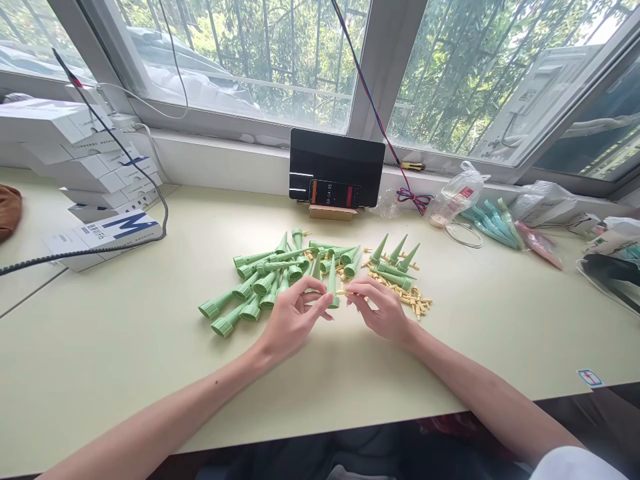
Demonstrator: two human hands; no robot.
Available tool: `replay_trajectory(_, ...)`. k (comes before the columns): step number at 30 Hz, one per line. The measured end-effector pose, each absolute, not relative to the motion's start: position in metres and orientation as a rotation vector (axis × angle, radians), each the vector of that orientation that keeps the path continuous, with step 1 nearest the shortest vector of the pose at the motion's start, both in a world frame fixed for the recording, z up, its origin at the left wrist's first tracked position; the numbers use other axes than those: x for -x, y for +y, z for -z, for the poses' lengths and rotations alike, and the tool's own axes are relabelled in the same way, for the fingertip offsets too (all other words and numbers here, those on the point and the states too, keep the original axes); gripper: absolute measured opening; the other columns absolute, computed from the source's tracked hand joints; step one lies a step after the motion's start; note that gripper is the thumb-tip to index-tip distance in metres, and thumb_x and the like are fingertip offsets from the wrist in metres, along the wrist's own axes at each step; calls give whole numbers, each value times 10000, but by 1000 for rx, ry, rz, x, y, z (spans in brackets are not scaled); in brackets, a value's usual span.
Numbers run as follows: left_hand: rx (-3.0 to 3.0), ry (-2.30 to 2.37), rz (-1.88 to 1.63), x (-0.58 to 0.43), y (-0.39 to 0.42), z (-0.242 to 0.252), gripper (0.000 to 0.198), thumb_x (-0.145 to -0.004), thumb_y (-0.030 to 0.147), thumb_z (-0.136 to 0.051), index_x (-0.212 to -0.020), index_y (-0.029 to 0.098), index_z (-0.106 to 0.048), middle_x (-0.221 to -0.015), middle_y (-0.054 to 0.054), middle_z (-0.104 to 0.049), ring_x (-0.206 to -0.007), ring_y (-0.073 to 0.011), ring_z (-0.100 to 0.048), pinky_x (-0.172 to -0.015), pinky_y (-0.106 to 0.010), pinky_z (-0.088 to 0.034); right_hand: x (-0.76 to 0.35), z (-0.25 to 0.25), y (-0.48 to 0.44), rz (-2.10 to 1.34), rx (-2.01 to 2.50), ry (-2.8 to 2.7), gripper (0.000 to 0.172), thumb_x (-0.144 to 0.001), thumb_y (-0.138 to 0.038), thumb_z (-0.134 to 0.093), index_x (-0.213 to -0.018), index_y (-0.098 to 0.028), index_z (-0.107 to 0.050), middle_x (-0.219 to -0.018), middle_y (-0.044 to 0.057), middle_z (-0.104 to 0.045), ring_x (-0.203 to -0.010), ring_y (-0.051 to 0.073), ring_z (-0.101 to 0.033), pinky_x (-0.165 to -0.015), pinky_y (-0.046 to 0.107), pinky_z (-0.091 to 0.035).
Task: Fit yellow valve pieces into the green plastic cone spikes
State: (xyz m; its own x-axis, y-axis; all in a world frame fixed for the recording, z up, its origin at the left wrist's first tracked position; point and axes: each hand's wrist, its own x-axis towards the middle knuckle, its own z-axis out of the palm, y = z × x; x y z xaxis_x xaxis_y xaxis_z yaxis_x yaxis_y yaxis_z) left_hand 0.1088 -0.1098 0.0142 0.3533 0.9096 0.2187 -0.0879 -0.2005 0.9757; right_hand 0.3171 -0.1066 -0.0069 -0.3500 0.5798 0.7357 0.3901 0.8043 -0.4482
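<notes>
My left hand (pixel 301 312) is closed around the lower part of a green plastic spike (pixel 332 277), which stands point up with its wide end low. Facing it, my right hand (pixel 379 308) pinches a small yellow plastic piece (pixel 342 291) against the spike's side; its exact fit there is too small to make out. Many more green spikes (pixel 265 283) lie in a heap to the left and behind. On the right, several green spikes (pixel 397 249) stand upright beside a pile of small yellow pieces (pixel 417 303).
A phone (pixel 334 194) showing a timer leans on a dark tablet (pixel 337 160) at the back. White boxes (pixel 107 173) are stacked at left, with a black cable (pixel 135 163) crossing them. Plastic bags (pixel 457 193) and teal packets (pixel 493 223) lie along the window at right.
</notes>
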Motion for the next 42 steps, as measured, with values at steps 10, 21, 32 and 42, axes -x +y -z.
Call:
replay_trajectory(10, -1466, 856, -1101, -107, -105, -9, 338, -812, 314, -744, -1092, 199, -595, -1114, -54, -640, -983, -203, -687, -846, -357, -624, -317, 9, -106, -275, 792, -1985, 183, -980, -135, -501, -1115, -225, -586, -939, 56, -638, -738, 129, -634, -664, 271, -554)
replay_trajectory(21, -1709, 835, -1010, -103, -101, -12, 264, -862, 335, -669, -1081, 188, -661, -1063, -61, -710, -996, -220, -680, -906, -404, -592, -314, 8, -107, -248, 831, -2034, 121, -980, -194, -523, -1069, -211, -603, -884, 53, -633, -715, 149, -597, -643, 279, -508)
replay_trajectory(32, -1831, 856, -955, -99, -98, -8, 162, -886, 320, -640, -947, 184, -704, -967, -57, -685, -917, -198, -654, -782, -317, -605, -307, 12, -110, -360, 852, -2015, 92, -976, -239, -535, -1019, -211, -611, -832, 33, -648, -677, 139, -603, -641, 266, -517)
replay_trajectory(42, -1839, 881, -975, -99, -101, -10, 189, -891, 345, -621, -873, 177, -705, -869, -52, -677, -793, -173, -638, -677, -286, -598, -306, 17, -108, -429, 808, -1991, 121, -974, -201, -519, -1038, -221, -619, -862, 35, -656, -641, 126, -622, -612, 265, -556)
